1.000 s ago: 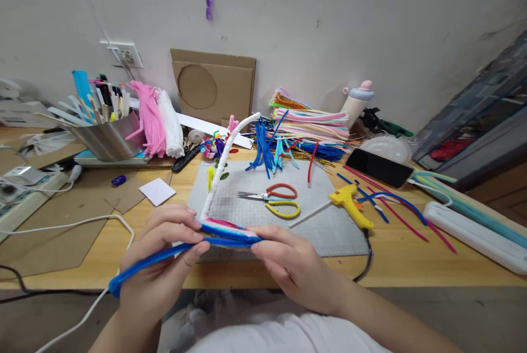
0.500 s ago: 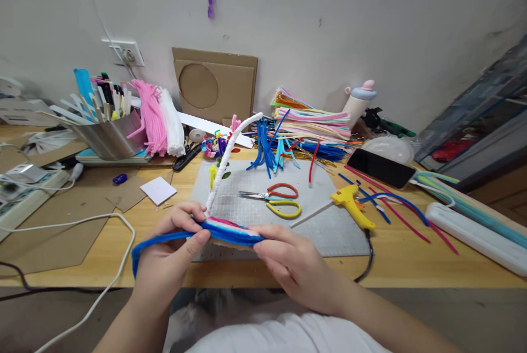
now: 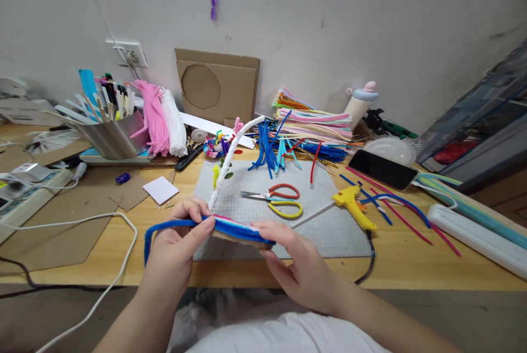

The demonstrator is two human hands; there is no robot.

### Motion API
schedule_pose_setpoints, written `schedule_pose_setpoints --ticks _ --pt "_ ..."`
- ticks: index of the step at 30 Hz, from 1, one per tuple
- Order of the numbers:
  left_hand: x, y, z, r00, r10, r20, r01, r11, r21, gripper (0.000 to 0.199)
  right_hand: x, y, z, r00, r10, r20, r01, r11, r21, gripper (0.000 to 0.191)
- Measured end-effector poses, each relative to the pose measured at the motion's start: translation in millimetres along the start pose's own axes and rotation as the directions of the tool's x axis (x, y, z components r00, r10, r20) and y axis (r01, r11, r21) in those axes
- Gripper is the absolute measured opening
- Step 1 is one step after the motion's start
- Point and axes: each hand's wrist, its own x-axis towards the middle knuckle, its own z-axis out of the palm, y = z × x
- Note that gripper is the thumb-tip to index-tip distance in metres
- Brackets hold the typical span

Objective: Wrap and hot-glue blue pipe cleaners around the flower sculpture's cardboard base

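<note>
Held low over the table's front edge is a cardboard base [image 3: 236, 239], edged with blue, white and pink pipe cleaners. My left hand [image 3: 177, 237] is closed, pinching the blue pipe cleaner [image 3: 242, 230] against the base's left end. That pipe cleaner's loose tail hangs over the left wrist. My right hand [image 3: 294, 257] grips the base's right end, fingers on top and thumb below. A white wrapped stem [image 3: 226, 166] rises at the base's left and curves right at its top. The base's far side is mostly hidden.
Scissors [image 3: 274, 199] lie on the grey cutting mat [image 3: 247, 177]. To the right are a yellow glue gun [image 3: 352, 205], loose pipe cleaners [image 3: 395, 216] and a phone [image 3: 382, 168]. Pipe cleaner bundles [image 3: 313, 125] and a metal holder of sticks [image 3: 115, 136] stand behind. A white cable [image 3: 127, 265] runs at left.
My right fingers have loosened and spread a little at the base's right end. The base has tilted slightly, showing more brown cardboard underneath. The blue tail has shifted right with my left hand.
</note>
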Motion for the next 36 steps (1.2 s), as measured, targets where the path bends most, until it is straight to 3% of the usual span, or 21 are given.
schedule_pose_setpoints --ticks 7,16,22,26,30,33,36 --pt "1 2 8.5 1.0 0.008 -0.003 -0.008 0.999 0.037 0.031 14 -6 -3 0.993 -0.103 0.051 0.108 0.988 -0.107 0.065" --pt "-3 -1 10.8 0.997 0.045 0.056 -0.05 0.994 0.098 0.028 14 -7 -3 0.996 -0.079 0.027 0.081 0.996 -0.048 0.057" --pt "-3 -1 11.3 0.998 0.055 0.038 -0.059 0.992 0.11 0.028 18 -14 -8 0.993 -0.098 0.071 0.11 0.976 -0.187 0.062" --pt "-3 0 11.8 0.996 0.064 0.065 -0.071 0.991 0.113 0.027 17 -18 -14 0.997 -0.004 0.083 0.015 0.99 -0.138 0.054" --pt "-3 -2 13.1 0.992 0.066 0.105 -0.08 0.988 0.134 0.025 10 -17 -14 0.994 0.108 -0.026 -0.109 0.992 -0.067 0.06" --pt "-2 -2 15.0 0.99 0.085 0.113 -0.103 0.982 0.16 0.025 9 -14 -13 0.999 0.029 -0.026 -0.032 0.992 -0.121 0.06" --pt "-3 -1 16.7 0.986 0.112 0.127 -0.134 0.974 0.182 0.024 11 -10 -11 0.996 -0.066 0.063 0.078 0.973 -0.218 0.058"
